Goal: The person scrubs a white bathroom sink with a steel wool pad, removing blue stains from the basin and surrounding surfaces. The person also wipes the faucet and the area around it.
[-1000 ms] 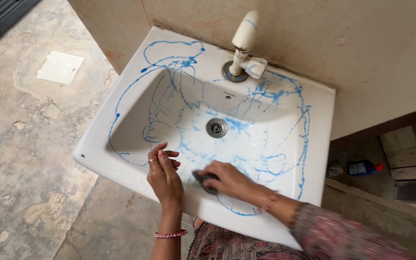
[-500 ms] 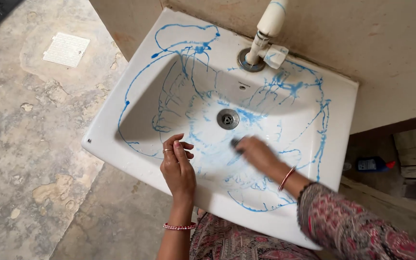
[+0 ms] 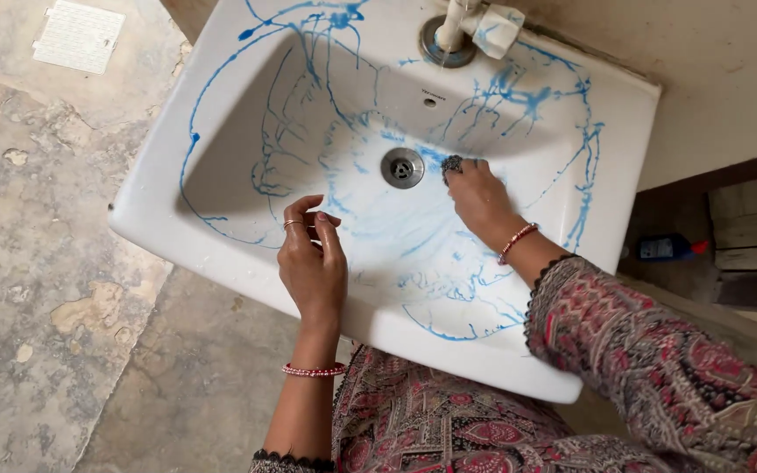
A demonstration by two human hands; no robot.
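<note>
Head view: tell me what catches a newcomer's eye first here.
Bright blue streaks of liquid run all over the white sink, down its walls toward the drain. The right hand presses a dark scrubber into the basin just right of the drain, while the left hand hovers over the near rim, holding nothing.

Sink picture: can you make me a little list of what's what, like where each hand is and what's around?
place: white sink on a beige wall, streaked with blue cleaner
right hand: in the bowl, pressing a dark scrubber beside the drain
left hand: empty, fingers curled over the front rim
tap: white, at the back, only partly in view
wrists: a beaded bracelet on the left, a bangle on the right
floor: blue bottle at the right, white drain cover at the left
</note>
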